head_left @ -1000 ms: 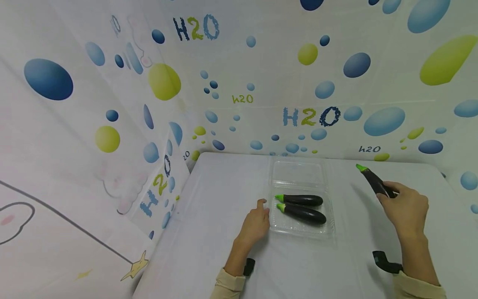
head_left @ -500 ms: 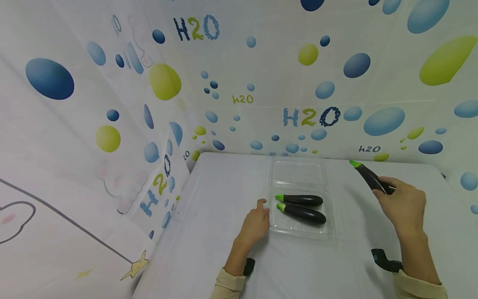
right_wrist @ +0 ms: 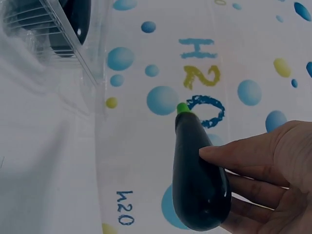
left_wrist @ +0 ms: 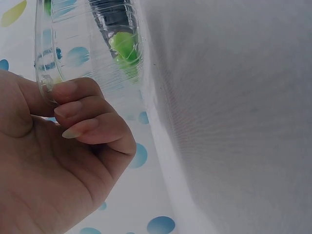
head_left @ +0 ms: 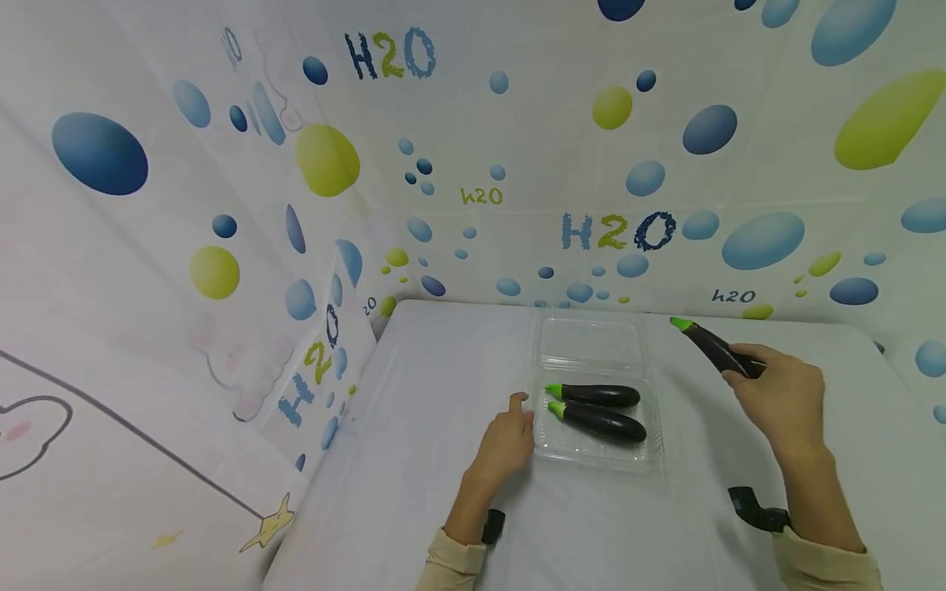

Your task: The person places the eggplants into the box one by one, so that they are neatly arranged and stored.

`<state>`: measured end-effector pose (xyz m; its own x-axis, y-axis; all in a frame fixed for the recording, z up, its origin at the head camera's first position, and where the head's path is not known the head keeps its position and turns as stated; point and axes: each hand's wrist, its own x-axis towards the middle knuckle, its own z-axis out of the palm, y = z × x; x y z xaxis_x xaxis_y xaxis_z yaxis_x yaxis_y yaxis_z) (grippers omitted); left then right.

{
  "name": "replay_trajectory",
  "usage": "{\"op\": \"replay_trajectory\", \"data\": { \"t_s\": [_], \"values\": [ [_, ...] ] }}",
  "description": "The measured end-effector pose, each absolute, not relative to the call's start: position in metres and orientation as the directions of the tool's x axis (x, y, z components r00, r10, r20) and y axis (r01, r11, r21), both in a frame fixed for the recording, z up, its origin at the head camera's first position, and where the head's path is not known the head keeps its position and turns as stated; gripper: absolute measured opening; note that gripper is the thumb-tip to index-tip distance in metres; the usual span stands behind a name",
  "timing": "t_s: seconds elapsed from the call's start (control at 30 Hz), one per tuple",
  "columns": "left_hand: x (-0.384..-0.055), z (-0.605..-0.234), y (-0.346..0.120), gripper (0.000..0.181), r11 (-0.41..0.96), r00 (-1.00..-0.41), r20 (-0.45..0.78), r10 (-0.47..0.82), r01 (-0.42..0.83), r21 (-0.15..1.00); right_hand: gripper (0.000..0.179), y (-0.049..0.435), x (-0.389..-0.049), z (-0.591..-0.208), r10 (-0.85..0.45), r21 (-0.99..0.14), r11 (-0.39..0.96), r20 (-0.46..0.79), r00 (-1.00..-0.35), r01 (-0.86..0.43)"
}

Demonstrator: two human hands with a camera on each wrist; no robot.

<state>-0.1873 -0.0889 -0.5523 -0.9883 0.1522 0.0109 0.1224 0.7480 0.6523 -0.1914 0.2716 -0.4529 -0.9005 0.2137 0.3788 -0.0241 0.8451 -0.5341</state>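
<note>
Both eggplants (head_left: 602, 423) in the box (head_left: 589, 338) are very dark purple, almost black, with bright green stem ends (head_left: 556, 409); the third eggplant (head_left: 708, 345) has these same two colours. The box itself is colourless and transparent. White is the table cover (head_left: 443, 369). The wall covering (head_left: 532, 123) is also white, printed with ovals (head_left: 709, 129) in light blue, dark blue and yellow-green, and with H2O lettering (head_left: 619, 231) in similar colours. I notice also one yellow star (head_left: 272, 523). The sleeves (head_left: 824, 565) are beige.
</note>
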Motion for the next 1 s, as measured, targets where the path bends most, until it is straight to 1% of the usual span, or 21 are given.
{"op": "replay_trajectory", "data": {
  "t_s": [0.2,0.43,0.7,1.0],
  "values": [
    [-0.188,-0.553,-0.089,0.043,0.757,-0.989,0.010,0.150,0.121,0.642,0.037,0.263,-0.193,-0.455,0.151,-0.521,0.849,0.400,-0.904,-0.089],
    [-0.189,-0.554,-0.089,0.043,0.757,-0.989,0.010,0.151,0.122,0.642,0.038,0.250,-0.195,-0.452,0.113,-0.519,0.847,0.394,-0.912,-0.119],
    [-0.188,-0.553,-0.089,0.042,0.758,-0.988,0.011,0.155,0.126,0.641,0.038,0.242,-0.197,-0.448,0.073,-0.505,0.847,0.416,-0.906,-0.164],
    [-0.188,-0.551,-0.089,0.042,0.756,-0.988,0.010,0.154,0.124,0.643,0.038,0.235,-0.199,-0.448,0.051,-0.518,0.842,0.356,-0.933,-0.152]
  ]
}}
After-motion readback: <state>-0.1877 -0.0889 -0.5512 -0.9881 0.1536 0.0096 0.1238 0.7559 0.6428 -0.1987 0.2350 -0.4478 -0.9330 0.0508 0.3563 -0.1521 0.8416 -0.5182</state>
